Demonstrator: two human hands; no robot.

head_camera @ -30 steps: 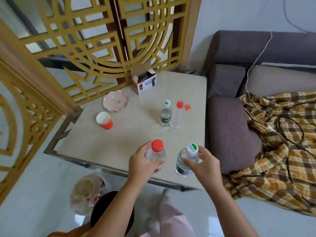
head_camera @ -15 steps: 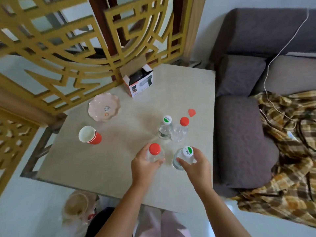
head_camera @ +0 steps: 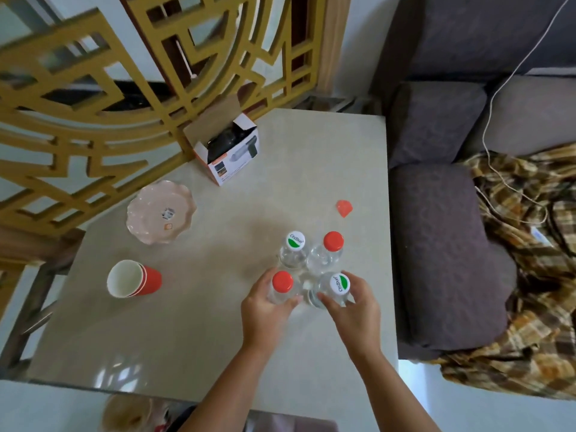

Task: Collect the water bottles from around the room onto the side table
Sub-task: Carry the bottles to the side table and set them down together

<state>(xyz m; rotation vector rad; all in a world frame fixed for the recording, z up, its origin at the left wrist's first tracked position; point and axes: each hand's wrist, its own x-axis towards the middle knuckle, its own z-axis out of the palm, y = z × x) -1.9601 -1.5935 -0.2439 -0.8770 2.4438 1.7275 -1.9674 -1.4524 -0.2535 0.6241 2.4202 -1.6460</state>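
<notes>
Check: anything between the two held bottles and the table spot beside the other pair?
Nothing visible. Left hand holds the red-capped bottle, right hand the green-and-white-capped bottle, already next to the standing pair on the side table.

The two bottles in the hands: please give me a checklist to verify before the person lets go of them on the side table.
1. Left hand grips the red-capped bottle: ok.
2. Right hand grips the green-and-white-capped bottle: ok.
3. Both held bottles are over the side table, away from its edges: ok.
4. Bottle bases fully resting on the tabletop: cannot tell, hands hide them.
5. The two standing bottles, white-green cap and red cap, are upright just behind: ok, but very close, so release gently.
6. Red paper cups and pink dish are clear of the hands: ok.
</notes>
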